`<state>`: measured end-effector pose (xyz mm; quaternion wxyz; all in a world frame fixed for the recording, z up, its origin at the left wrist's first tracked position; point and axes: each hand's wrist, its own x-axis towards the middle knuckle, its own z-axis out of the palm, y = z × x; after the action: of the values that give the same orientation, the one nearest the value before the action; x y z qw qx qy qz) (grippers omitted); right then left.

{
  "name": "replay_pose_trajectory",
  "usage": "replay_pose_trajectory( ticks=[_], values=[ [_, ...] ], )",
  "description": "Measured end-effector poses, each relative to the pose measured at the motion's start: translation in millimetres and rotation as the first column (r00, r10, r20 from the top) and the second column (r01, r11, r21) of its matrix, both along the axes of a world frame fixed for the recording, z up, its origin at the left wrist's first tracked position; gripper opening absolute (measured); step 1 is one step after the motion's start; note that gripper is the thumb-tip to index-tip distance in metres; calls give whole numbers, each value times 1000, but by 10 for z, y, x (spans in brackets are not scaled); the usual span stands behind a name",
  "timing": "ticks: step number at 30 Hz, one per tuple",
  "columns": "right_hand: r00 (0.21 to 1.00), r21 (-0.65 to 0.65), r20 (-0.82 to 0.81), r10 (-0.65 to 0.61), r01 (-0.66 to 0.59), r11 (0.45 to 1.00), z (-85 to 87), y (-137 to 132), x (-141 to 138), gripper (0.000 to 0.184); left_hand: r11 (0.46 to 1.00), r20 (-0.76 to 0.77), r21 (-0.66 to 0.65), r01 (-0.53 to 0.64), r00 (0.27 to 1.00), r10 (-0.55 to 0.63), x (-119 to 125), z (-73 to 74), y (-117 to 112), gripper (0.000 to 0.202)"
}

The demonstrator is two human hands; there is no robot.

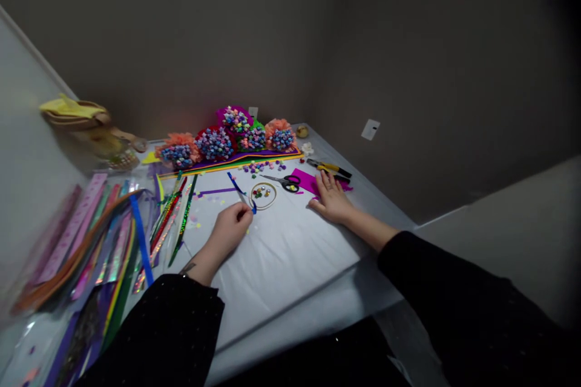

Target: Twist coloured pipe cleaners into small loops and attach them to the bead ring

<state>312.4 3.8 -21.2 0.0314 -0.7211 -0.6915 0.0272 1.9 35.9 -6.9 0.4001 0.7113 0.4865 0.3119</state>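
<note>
My left hand (232, 222) is closed in a pinch on a narrow blue paper strip (235, 183), which runs up and away from the fingertips. Just beyond it lies a thin round hoop (275, 193) with small gold, red and green beads (261, 192) inside. My right hand (333, 198) rests flat, fingers spread, over a magenta sheet (303, 180) and partly covers it. Scissors (284, 181) with dark handles lie between the hoop and that sheet. Yellow-and-black pliers (331, 168) lie just past my right fingers.
Pompom-like flowers (215, 144) of folded stars line the back, with loose stars (263, 166) before them. Shiny strips (170, 214) and bagged ribbons (91, 242) cover the left side. A yellow-topped basket (75, 113) stands back left. Walls (290, 42) close in behind the table.
</note>
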Motion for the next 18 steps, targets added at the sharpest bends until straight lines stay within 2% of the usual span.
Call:
replay_pose_trajectory(
  ticks=[2, 4, 7, 11, 13, 14, 16, 18],
  values=[
    [994, 79, 9, 112, -112, 991, 73, 209, 13, 76, 1000, 19, -9, -15, 1000, 15, -2, 3, -4, 16],
    [984, 245, -3, 176, -170, 955, 172, 373, -14, 60, 999, 37, -17, -36, 999, 37, -8, 11, -2, 16],
    [979, 419, -62, 192, -149, 896, 335, 529, -140, 36, 997, 73, -38, -70, 995, 72, -13, 26, 13, 17],
    [979, 434, -105, 173, -112, 894, 480, 596, -491, 38, 992, 109, -70, -105, 988, 112, -5, 23, 38, 17],
    [969, 431, -93, 230, -169, 886, 513, 586, -724, 41, 989, 120, -82, -126, 984, 135, 0, 3, 44, 17],
    [949, 441, -92, 302, -233, 867, 520, 571, -841, 37, 987, 124, -86, -134, 982, 144, 1, -10, 46, 16],
    [893, 500, -196, 406, -265, 825, 512, 523, -1052, 21, 985, 130, -92, -147, 979, 158, 0, -37, 46, 16],
    [801, 518, -404, 442, -197, 832, 473, 453, -1207, 17, 982, 133, -107, -155, 977, 168, -5, -55, 42, 17]
  ],
)
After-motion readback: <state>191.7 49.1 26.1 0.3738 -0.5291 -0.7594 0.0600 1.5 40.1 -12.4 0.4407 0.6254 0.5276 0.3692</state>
